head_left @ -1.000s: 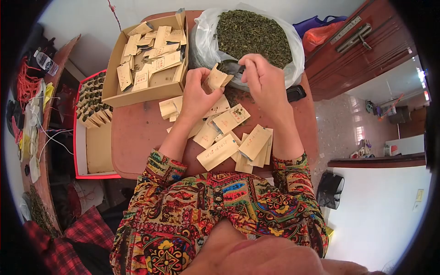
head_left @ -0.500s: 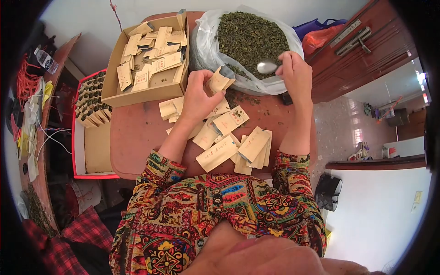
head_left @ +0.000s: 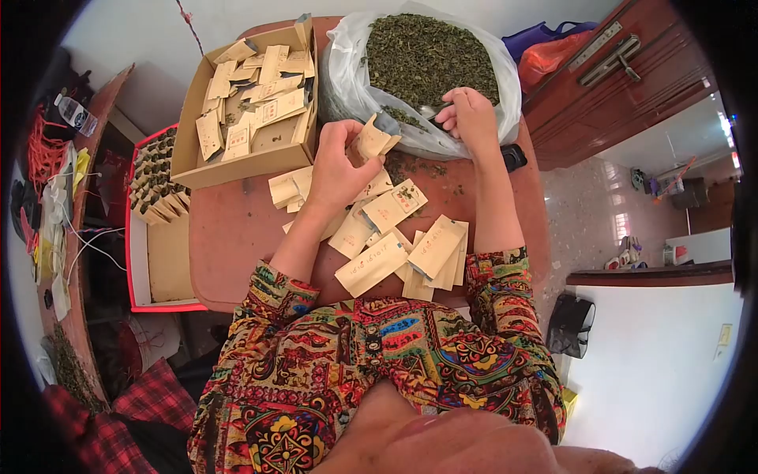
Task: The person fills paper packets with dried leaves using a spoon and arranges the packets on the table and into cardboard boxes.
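Observation:
My left hand [head_left: 342, 164] pinches a small brown paper packet [head_left: 373, 142] whose top edge stands open, showing a dark lining. Closed around the handle of a metal spoon [head_left: 429, 113] is my right hand [head_left: 470, 120], at the near right part of the tea heap. The bowl of the spoon is partly hidden among the leaves. Dark green dried tea leaves [head_left: 430, 59] fill a large clear plastic bag [head_left: 341, 83] on the table. Below my left hand lie several flat paper packets [head_left: 371, 265], some with printed or handwritten marks.
A cardboard box [head_left: 241, 167] with many packets stands at the back left. Left of the table is a red-edged box [head_left: 162, 306] with upright packets in rows. A black object [head_left: 515, 156] sits beside the bag. Loose leaves lie on the red-brown table [head_left: 237, 237].
My right hand has moved left with the spoon, whose bowl has gone down into the tea leaves. My left hand keeps the packet in nearly the same place.

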Available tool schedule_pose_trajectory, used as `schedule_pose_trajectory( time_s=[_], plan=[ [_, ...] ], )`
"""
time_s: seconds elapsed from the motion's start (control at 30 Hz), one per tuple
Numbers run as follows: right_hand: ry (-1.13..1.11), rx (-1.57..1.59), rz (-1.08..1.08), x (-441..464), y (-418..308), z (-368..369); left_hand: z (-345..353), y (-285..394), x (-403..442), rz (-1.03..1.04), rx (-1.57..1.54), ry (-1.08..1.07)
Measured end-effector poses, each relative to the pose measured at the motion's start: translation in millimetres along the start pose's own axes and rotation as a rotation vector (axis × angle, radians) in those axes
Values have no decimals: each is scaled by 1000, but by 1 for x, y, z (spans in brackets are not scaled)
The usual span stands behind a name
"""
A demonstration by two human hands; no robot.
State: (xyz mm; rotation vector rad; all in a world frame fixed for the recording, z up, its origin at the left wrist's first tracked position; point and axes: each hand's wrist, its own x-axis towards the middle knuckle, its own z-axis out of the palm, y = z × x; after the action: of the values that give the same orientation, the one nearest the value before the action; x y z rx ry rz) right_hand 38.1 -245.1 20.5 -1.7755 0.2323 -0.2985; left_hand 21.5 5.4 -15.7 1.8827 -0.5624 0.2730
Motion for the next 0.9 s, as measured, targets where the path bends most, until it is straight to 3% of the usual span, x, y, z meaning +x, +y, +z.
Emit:
schedule_pose_trajectory(
  time_s=[0.57, 0.9],
  plan=[
    [17, 302, 9, -1, -13, -17, 0, -7, 1, -48, -62, 7],
    [-95, 190, -44, -37, -56, 0, -1, -3, 1, -42, -2, 11]
  ],
)
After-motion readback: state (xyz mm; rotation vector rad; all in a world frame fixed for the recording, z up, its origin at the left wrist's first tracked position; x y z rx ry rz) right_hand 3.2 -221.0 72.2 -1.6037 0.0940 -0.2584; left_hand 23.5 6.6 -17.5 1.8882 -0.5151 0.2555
